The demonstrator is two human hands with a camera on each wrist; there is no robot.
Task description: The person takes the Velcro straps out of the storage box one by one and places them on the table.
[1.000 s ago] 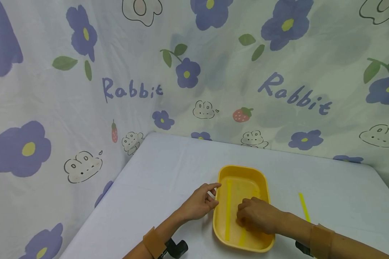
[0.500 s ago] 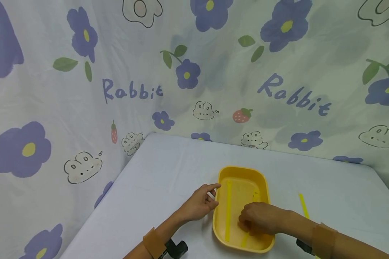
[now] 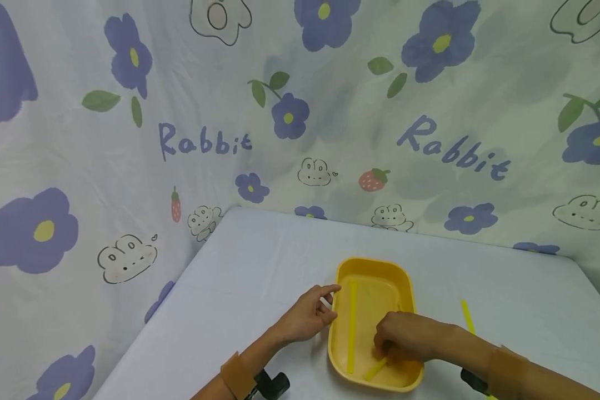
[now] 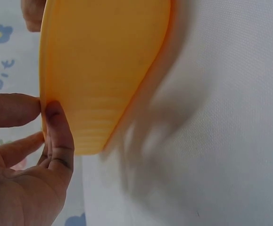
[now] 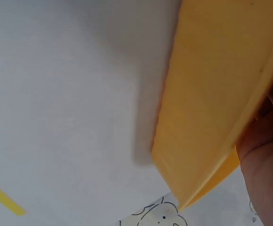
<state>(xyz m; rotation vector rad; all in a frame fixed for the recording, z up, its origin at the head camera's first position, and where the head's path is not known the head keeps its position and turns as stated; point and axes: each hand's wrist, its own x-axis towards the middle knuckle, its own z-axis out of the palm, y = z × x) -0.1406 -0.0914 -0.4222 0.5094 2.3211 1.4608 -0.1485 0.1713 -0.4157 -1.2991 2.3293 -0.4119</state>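
A yellow plastic tray (image 3: 371, 294) stands on the white table. My left hand (image 3: 305, 314) holds its left rim, thumb and fingers on either side of the edge in the left wrist view (image 4: 28, 160). Inside the tray, my right hand (image 3: 407, 336) has curled fingers around a thin yellow strip (image 3: 375, 369); one end slants out toward the near side. The fingertips are hidden beneath the hand in the head view and behind the tray wall in the right wrist view. Another yellow strip (image 3: 352, 328) lies straight along the tray's left side.
To the right of the tray, a further yellow strip (image 3: 467, 315) lies on the white tabletop (image 3: 280, 250), partly covered by the right forearm. A fabric backdrop (image 3: 330, 83) with flowers and rabbits rises behind and on the left.
My right hand has moved slightly right and toward the near side inside the tray. The strip beneath it now lies more slanted. My left hand has stayed on the rim.
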